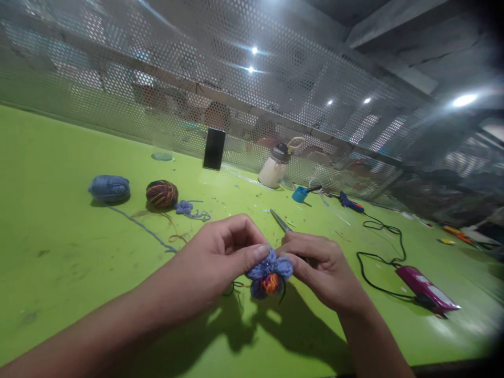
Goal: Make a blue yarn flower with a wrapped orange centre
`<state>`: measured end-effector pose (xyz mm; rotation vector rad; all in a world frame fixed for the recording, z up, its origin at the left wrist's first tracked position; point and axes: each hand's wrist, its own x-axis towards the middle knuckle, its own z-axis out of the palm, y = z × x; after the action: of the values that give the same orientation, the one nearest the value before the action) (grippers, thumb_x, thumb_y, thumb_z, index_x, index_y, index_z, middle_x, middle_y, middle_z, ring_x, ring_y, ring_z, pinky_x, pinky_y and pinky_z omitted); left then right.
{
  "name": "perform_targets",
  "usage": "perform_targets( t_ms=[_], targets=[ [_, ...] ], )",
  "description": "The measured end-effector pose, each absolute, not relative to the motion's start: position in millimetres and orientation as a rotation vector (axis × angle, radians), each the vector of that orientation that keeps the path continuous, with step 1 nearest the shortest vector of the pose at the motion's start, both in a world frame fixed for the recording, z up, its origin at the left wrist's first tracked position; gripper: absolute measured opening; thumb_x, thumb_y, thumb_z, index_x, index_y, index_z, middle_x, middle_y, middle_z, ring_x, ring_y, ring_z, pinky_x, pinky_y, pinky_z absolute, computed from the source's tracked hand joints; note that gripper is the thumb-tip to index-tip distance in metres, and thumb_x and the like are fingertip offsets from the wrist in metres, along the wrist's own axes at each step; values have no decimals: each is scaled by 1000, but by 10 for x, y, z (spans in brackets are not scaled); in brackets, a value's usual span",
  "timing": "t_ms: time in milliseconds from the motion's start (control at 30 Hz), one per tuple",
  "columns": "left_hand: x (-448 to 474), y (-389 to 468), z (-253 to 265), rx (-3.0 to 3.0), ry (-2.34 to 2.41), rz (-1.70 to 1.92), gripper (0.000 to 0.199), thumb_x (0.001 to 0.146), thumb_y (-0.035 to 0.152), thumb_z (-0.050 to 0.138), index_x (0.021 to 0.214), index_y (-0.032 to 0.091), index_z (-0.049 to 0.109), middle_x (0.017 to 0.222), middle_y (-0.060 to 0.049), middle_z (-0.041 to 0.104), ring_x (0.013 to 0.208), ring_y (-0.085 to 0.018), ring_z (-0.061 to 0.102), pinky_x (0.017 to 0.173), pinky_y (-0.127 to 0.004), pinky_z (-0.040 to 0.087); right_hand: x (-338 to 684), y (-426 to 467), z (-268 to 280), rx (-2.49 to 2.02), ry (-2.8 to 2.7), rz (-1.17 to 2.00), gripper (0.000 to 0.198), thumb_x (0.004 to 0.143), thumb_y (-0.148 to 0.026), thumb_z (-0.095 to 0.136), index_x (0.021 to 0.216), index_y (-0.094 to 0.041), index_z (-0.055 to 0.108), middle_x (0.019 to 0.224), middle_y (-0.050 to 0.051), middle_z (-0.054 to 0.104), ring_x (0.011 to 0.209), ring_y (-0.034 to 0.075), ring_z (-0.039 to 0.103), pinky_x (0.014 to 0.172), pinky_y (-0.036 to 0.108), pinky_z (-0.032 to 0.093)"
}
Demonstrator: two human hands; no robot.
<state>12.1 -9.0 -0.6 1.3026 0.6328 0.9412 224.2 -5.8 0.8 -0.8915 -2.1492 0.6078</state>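
A blue crocheted flower (270, 270) with an orange and dark multicoloured centre is raised above the table in front of me. My left hand (224, 252) pinches its upper left petal between thumb and fingers. From the other side, my right hand (321, 265) grips the right petal, thumb in front. Pointed metal blades, seemingly scissors (280, 220), show just beyond my right hand; their handles are hidden, and I cannot tell whether they touch it. Dark thread hangs by the flower. Blue yarn runs from a blue skein (110, 188) towards my left hand.
Left of centre lie a multicoloured yarn ball (161, 193) and a small blue flower (184, 207). A phone (214, 149) and a bottle (273, 167) stand by the perforated metal screen. Rightward are a blue cap-like container (300, 195), a glue gun (351, 203) and a magenta power strip (427, 289).
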Motion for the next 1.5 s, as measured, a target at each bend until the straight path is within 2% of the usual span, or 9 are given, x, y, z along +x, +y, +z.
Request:
perform_targets(
  t_ms=[200,367,500,633,800,967,1100,1300,1500],
  targets=[
    [120,-36,-64,1251,671,868,21,84,33,68,78,16,58,68,4,56,63,-10,48,60,-25,36,2188,-88,17,-847,-2161,588,11,88,-20,63,88,-17,74,70,2,60,64,14,54,58,27,41],
    [132,18,-111,1199,735,834,23,83,36,68,80,15,61,68,2,57,61,-11,46,59,-25,33,2173,-91,1,-849,-2167,683,17,87,-17,60,97,-19,73,76,3,62,69,15,56,63,29,43],
    [134,14,-106,1069,714,924,27,87,43,63,94,17,67,90,-4,65,85,-18,59,80,-32,43,2168,-70,-48,-933,-2150,697,15,90,-22,60,96,-18,73,80,4,65,72,16,59,66,31,45],
    [144,-21,-87,1008,719,1017,37,88,50,60,109,20,63,106,-8,67,106,-25,60,93,-39,42,2140,-25,-115,-1065,-2033,703,17,90,-29,61,92,-17,73,79,5,68,72,18,59,65,32,45],
    [177,-9,-143,1130,739,1070,41,79,40,74,110,21,55,93,-5,66,90,-21,62,83,-36,46,2080,17,-166,-1094,-1881,809,19,86,-35,66,91,-18,74,80,5,69,73,18,59,67,32,45],
    [179,36,-171,1259,753,1021,23,83,33,69,100,17,63,86,-2,67,80,-15,57,77,-29,45,2013,-8,-197,-1089,-1749,973,27,82,-43,71,84,-16,74,67,1,60,60,13,49,56,27,40],
    [161,62,-180,1259,788,1029,20,83,32,68,95,16,71,85,-3,69,78,-15,58,79,-30,46,2007,10,-272,-1064,-1577,1255,31,76,-46,77,80,-15,72,61,-2,52,51,8,40,48,23,32],
    [132,139,-242,1268,715,1007,25,82,40,68,92,18,75,89,-5,73,87,-19,62,85,-32,46,1968,51,-345,-1030,-1395,1470,37,74,-47,79,69,-14,63,59,-1,55,49,7,45,46,21,34],
    [127,139,-202,1335,814,1003,20,79,36,69,77,17,75,73,-3,72,70,-17,61,75,-31,47,1869,26,-403,-983,-1425,1617,41,77,-54,73,71,-15,65,63,2,61,49,11,53,46,24,40]
  ],
)
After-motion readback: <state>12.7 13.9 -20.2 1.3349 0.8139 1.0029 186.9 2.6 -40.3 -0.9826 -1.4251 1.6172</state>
